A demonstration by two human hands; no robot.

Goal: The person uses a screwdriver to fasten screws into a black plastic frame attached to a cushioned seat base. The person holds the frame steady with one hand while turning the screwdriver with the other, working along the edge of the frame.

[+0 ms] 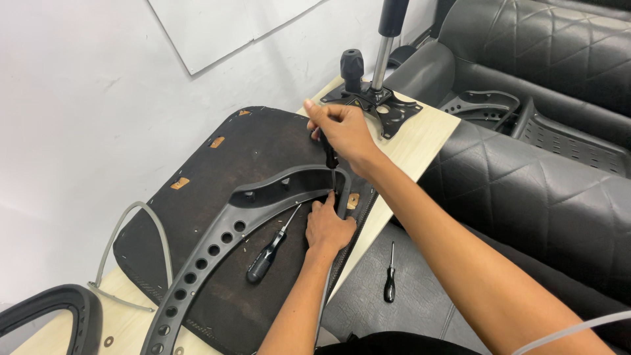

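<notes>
Overhead, right hand (345, 131) around a screwdriver (330, 158) (upright) — left hand (328, 227) flat on the armrest bracket (217, 243).

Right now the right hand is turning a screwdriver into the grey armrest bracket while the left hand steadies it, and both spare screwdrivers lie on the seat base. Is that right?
Not quite. In the head view only one spare screwdriver lies on the seat base; the other screwdriver lies off it, on the black cushion. The right hand, left hand and armrest bracket are as stated.

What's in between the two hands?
In the head view, the screwdriver held by the right hand runs down to the grey plastic armrest frame, where the left hand rests, fingers beside its tip.
</notes>
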